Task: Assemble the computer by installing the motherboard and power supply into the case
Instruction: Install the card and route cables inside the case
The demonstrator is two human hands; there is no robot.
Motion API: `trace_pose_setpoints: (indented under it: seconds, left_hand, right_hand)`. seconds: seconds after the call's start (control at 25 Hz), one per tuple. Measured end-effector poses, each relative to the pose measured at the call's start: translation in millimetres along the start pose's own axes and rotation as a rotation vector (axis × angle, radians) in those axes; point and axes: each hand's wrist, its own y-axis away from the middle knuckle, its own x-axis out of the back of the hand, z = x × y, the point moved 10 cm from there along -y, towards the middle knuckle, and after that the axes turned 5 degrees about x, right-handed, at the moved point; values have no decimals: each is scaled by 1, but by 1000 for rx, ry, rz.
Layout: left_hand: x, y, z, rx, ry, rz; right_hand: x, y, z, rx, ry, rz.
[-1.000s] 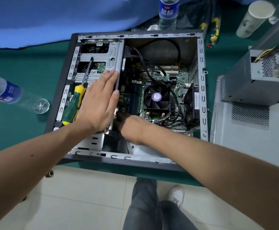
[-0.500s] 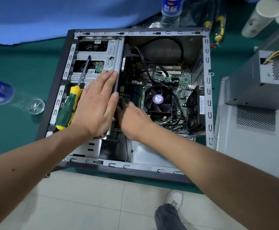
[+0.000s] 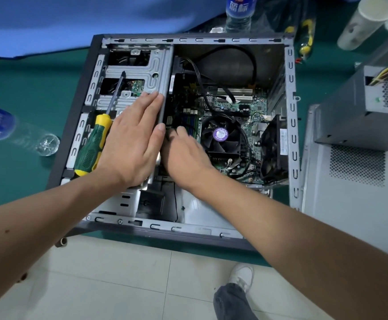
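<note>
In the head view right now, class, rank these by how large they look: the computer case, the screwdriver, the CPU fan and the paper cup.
1. Computer case, clearly largest.
2. Screwdriver, lying on the drive bay.
3 and 4. CPU fan and paper cup look alike; the cup is cut off by the frame edge, so I will not rank them.

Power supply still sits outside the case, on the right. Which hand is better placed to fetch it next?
Right, probably. The right hand works inside the case on the side nearer the power supply. The left hand lies flat on the drive cage, farther away.
</note>
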Motion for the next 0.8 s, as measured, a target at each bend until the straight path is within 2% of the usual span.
trace_pose_setpoints:
  seconds: [0.08,0.12,0.32,0.4,0.8]
  left_hand:
    - [0,0,1,-2,4,-5]
    - [1,0,1,-2,6,-5]
    - [3,-2,0,-1,7,-4]
    - [2,-1,1,5,19,-9]
    - [4,0,1,2,64,-10]
  right_hand:
    - [23,-4,2,7,233,144]
    - [27,-7,3,26,309,159]
    - [25,-35,14,105,211,-122]
    - [28,-44,26,85,205,-179]
    - [18,-57,42,12,120,-118]
